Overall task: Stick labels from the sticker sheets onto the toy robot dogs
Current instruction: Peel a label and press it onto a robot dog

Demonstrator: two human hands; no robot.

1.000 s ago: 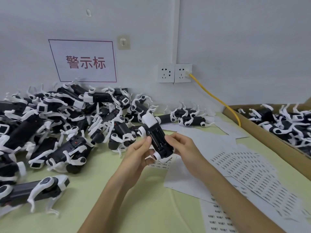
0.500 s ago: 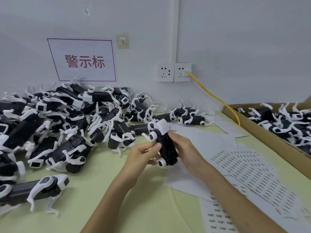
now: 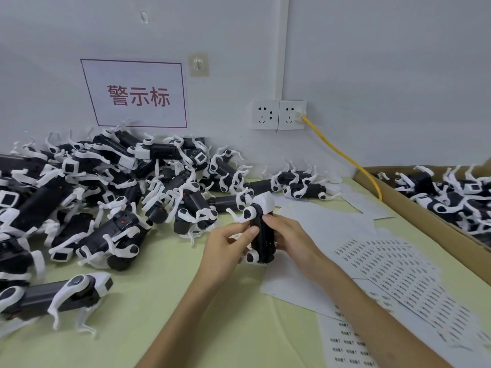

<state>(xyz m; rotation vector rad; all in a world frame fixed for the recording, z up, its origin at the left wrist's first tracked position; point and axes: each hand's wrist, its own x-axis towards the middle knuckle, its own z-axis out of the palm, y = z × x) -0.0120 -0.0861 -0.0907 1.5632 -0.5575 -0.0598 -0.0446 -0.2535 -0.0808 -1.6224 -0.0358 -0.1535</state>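
So this looks like the stick-on step: one toy robot dog is held upright between both hands, just above the near edge of the sticker sheets. Right hand curls round its body from the right, while left hand grips the other side, thumb pressed on it, maybe over a label, too small to tell. Next I'd guess rub it flat, then check it sits straight

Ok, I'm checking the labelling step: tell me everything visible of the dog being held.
The dog is a black, plastic-looking body with a white block head and white legs on black-centred joints. It is held lengthwise, head away, over a paper sheet; left hand and right hand grip its sides.
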